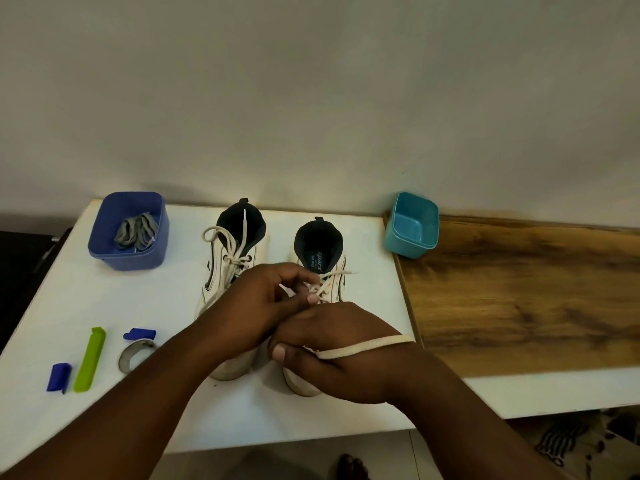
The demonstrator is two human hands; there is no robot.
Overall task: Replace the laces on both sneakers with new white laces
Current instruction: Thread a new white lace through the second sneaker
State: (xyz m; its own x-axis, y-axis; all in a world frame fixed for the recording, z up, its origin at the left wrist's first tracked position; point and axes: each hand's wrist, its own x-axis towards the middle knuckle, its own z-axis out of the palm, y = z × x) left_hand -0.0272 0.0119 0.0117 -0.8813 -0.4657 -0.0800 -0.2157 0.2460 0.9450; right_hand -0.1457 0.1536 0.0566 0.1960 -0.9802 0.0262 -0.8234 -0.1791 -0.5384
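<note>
Head view: nearest, the right hand (341, 344) gripped a white lace (367, 347) looped over its wrist; just beyond, the left hand (266, 299) pinched the lace at the right sneaker (323, 268) eyelets. A hard pull could have dragged it out or tipped the shoe

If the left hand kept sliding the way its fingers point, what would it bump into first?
Probably the laces on the right-hand sneaker. The left hand points right across that shoe's front, fingertips already at the crossings. Depth is hard to judge from one view.
</note>
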